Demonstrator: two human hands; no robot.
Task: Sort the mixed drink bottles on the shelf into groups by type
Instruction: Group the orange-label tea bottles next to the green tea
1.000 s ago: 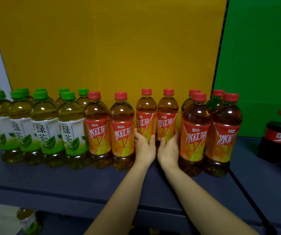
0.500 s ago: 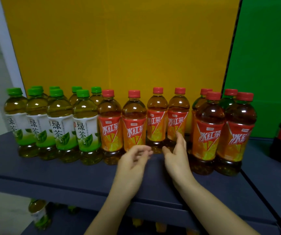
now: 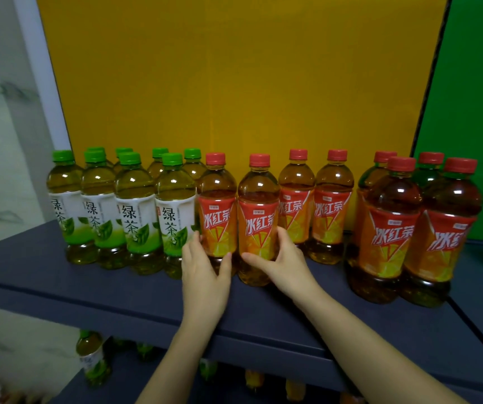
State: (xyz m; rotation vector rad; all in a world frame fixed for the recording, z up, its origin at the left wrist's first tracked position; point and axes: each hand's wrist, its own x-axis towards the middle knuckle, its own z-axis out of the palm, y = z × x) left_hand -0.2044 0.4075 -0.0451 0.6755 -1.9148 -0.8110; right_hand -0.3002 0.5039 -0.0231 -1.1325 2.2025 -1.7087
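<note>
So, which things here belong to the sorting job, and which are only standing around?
Job: green tea bottles, red tea bottles, shelf, left hand and right hand on two red tea bottles.
Not job: yellow panel, green panel, bottles on the lower shelf.

Green-capped clear plastic bottles (image 3: pixel 136 211): white-and-green leaf labels. Red-capped clear plastic bottles (image 3: pixel 259 220): orange-red labels (yellow citrus motif). Dark blue-grey shelf (image 3: pixel 88 287); yellow back panel (image 3: pixel 234 83), green panel (image 3: pixel 473 97).
</note>
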